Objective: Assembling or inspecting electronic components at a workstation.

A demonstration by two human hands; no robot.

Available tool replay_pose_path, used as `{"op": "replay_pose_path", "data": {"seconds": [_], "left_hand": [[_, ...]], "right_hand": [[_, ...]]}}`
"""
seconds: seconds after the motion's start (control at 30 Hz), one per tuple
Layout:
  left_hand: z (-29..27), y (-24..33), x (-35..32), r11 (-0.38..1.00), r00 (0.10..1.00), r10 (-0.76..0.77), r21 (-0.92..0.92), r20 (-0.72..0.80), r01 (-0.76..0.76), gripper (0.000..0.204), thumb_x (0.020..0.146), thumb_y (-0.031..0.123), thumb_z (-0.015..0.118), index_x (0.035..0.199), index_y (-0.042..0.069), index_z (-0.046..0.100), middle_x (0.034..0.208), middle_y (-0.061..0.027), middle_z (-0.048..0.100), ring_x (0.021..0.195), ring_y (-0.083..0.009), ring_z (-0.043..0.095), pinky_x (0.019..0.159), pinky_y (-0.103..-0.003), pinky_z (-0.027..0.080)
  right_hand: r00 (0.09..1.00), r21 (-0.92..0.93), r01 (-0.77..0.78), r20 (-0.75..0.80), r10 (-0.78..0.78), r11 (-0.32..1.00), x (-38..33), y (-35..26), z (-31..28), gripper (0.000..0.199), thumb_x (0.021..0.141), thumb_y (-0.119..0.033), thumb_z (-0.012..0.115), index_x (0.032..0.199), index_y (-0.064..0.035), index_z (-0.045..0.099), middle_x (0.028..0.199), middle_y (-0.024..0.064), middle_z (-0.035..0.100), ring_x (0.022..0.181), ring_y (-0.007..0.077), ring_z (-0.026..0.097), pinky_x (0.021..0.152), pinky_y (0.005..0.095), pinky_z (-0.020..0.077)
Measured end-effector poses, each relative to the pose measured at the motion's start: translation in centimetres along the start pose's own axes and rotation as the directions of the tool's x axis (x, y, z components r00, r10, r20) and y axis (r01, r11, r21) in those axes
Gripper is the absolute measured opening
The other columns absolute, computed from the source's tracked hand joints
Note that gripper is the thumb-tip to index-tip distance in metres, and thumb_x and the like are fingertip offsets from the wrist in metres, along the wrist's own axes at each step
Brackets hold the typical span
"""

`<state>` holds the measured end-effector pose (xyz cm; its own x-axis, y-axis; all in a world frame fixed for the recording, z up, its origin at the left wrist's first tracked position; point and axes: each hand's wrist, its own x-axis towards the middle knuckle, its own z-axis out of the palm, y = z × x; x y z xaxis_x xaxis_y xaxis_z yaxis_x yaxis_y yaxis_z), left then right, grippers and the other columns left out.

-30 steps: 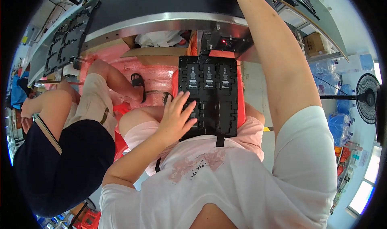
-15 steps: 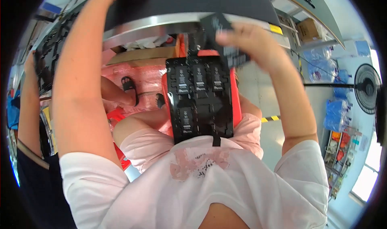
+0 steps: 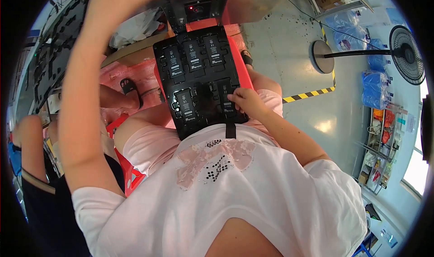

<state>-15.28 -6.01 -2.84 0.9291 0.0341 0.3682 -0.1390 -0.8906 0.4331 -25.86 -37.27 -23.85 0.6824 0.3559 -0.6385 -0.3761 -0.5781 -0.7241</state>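
Note:
On my lap lies a black molded tray [image 3: 203,81] with flat black batteries in its pockets. Three batteries, including the middle one [image 3: 193,55], fill the far row. In the near row one battery [image 3: 185,105] sits at the left, and the middle pocket shows bare plastic. My right hand [image 3: 247,102] has thumb and fingers closed at the edge of another battery [image 3: 225,96], which lies in the near right pocket. My left hand [image 3: 118,2] is raised at the far left, blurred, its fingers stretched to the right beside the dark equipment; the picture's edge cuts it off.
A dark unit with a small red light [image 3: 197,10] stands just beyond the tray. Red stool edges show beside it. At the right are a standing fan [image 3: 407,53] and a shelf rack [image 3: 379,148]. Another person's arm [image 3: 30,144] is at the far left.
My right hand has come down and nearer from above the tray, bringing a battery into the near right pocket. My left hand has shifted left off the black surface. The view has moved.

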Motion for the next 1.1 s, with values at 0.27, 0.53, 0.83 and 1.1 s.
{"op": "replay_pose_path", "data": {"seconds": [0.27,0.53,0.83,1.1], "left_hand": [[10.9,4.0,-21.0,0.976,0.925,0.191,-0.166,0.329,-0.142,0.081,0.054,0.037,0.085,0.124,0.009,0.054,0.127,-0.0193,0.042,0.121,-0.0372,0.039,0.108,-0.052,0.025],[18.3,2.5,-28.4,0.975,0.946,0.119,0.147,0.300,-0.169,0.078,0.072,0.048,0.072,0.136,0.015,0.045,0.146,-0.0227,0.027,0.138,-0.0374,0.022,0.109,-0.061,0.015],[16.1,2.9,-24.3,0.981,0.917,-0.186,0.009,0.353,0.196,0.073,0.083,0.049,0.061,0.139,0.006,0.040,0.150,-0.0289,0.015,0.141,-0.0422,0.012,0.108,-0.061,0.015],[2.3,-5.8,-7.0,-0.424,0.686,-0.690,-0.897,0.233,-0.122,0.062,0.090,0.051,0.054,0.125,0.000,0.043,0.129,-0.0149,0.048,0.127,-0.0311,0.042,0.103,-0.058,0.036]], "right_hand": [[0.908,-0.742,0.195,-0.110,-0.405,0.641,-0.5,-1.7,0.3,0.030,0.078,-0.029,0.068,0.096,-0.0063,0.062,0.089,0.0077,0.065,0.083,0.0287,0.062,0.071,0.0409,0.0490],[0.730,-0.875,0.458,0.271,-0.628,0.154,-2.7,4.3,1.8,0.064,0.082,-0.034,0.063,0.137,-0.0096,0.042,0.148,0.0075,0.031,0.136,0.0232,0.031,0.105,0.0550,0.0274],[0.598,-0.806,0.530,0.134,-0.790,0.264,-2.6,5.7,1.6,0.042,0.084,-0.032,0.061,0.118,-0.0064,0.058,0.132,0.0065,0.049,0.131,0.0258,0.036,0.104,0.0537,0.0299],[0.461,-0.662,0.649,-0.048,-0.886,0.374,-2.5,4.9,1.3,0.017,0.082,-0.019,0.063,0.091,-0.0052,0.065,0.094,0.0084,0.059,0.097,0.0267,0.055,0.087,0.0401,0.0403]]}}
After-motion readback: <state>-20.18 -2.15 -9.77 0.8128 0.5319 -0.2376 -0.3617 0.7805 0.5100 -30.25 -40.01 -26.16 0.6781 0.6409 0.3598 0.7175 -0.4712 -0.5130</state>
